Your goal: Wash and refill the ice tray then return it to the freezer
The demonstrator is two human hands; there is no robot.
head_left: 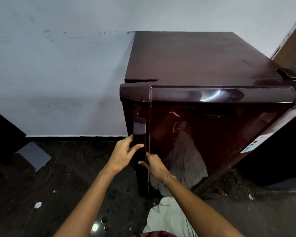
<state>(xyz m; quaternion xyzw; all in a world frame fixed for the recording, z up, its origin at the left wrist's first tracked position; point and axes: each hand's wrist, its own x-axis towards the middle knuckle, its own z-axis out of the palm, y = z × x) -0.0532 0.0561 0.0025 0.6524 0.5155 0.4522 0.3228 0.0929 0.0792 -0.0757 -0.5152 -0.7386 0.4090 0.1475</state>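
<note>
A small dark maroon fridge (212,134) stands against the pale wall, its door closed. Along the door's left edge runs a dark vertical handle (139,129). My left hand (123,154) grips the handle from the left, thumb across its front. My right hand (154,164) holds the handle's lower part from the right, a thin bracelet on its wrist. No ice tray is in view.
The floor (67,185) is dark and speckled with bits of debris. A grey flat mat (34,155) lies at the left near a dark piece of furniture (2,134). A wooden door frame (290,43) rises at the far right behind the fridge.
</note>
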